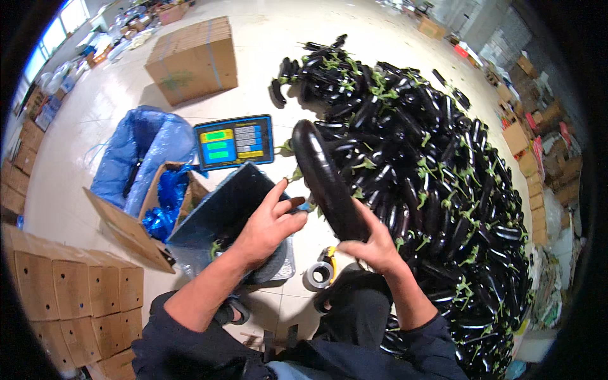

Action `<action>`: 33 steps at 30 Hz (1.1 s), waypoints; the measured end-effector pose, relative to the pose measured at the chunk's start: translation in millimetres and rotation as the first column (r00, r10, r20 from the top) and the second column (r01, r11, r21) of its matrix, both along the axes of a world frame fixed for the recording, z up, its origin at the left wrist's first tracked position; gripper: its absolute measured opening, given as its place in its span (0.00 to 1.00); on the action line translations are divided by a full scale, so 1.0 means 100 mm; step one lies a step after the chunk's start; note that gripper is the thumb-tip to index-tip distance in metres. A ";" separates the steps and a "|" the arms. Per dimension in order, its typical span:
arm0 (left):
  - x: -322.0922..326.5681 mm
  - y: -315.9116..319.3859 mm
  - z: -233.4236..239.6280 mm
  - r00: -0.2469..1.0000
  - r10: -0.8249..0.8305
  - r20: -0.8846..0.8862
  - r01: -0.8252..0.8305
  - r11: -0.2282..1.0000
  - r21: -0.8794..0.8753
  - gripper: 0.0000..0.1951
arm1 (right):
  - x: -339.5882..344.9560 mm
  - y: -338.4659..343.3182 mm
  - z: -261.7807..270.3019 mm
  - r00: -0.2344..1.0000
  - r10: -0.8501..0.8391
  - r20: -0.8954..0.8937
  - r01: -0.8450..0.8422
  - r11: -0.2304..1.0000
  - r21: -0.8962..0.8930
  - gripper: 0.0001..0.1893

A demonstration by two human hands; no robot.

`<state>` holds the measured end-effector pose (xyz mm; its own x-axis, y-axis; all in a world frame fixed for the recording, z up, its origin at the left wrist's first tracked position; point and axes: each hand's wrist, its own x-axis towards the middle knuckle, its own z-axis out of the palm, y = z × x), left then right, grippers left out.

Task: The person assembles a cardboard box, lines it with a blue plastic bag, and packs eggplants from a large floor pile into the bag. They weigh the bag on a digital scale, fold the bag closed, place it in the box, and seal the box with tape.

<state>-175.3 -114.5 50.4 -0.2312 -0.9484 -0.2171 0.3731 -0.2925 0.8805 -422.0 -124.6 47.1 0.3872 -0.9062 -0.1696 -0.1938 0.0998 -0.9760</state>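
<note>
My right hand [375, 240] grips the lower end of a long, glossy dark eggplant [323, 178], held up in front of the large eggplant pile [427, 190]. My left hand [273, 225] has its fingers apart, with nothing in it, over a box lined with dark plastic [223, 202]. Part of an eggplant with a green cap shows inside that box beside my left forearm; the rest of the contents is hidden. Beyond the box stands a digital scale display [235, 142] with lit green readouts. A roll of tape [319, 275] with a yellow-handled tool [331, 259] lies on the floor between my arms.
At the left are a blue plastic-lined container [142, 156] and an open cardboard box [152, 204] holding blue plastic. Stacked cartons [76, 289] stand at the lower left. A bundle of flattened cardboard [192, 61] is farther off. Boxes and clutter line both walls.
</note>
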 end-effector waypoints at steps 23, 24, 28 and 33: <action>1.28 -0.03 -0.12 0.804 -0.039 0.593 0.068 0.997 -0.028 0.38 | 0.68 -0.17 -0.15 0.846 0.036 -0.532 -0.425 0.650 -0.631 0.30; 1.22 -0.07 -0.24 0.714 -0.051 0.698 0.124 0.991 -0.055 0.38 | 0.77 -0.22 -0.17 0.843 0.060 -0.534 -0.458 0.601 -0.655 0.30; 1.18 -0.15 -0.70 0.557 -0.302 0.773 0.189 0.953 0.236 0.34 | 1.13 -0.42 -0.29 0.791 0.187 -0.583 -0.590 0.488 -0.644 0.32; 1.14 -0.10 -1.17 0.520 -0.360 0.775 0.082 0.924 0.375 0.30 | 1.18 -0.48 -0.65 0.729 0.283 -0.623 -0.667 0.499 -0.554 0.26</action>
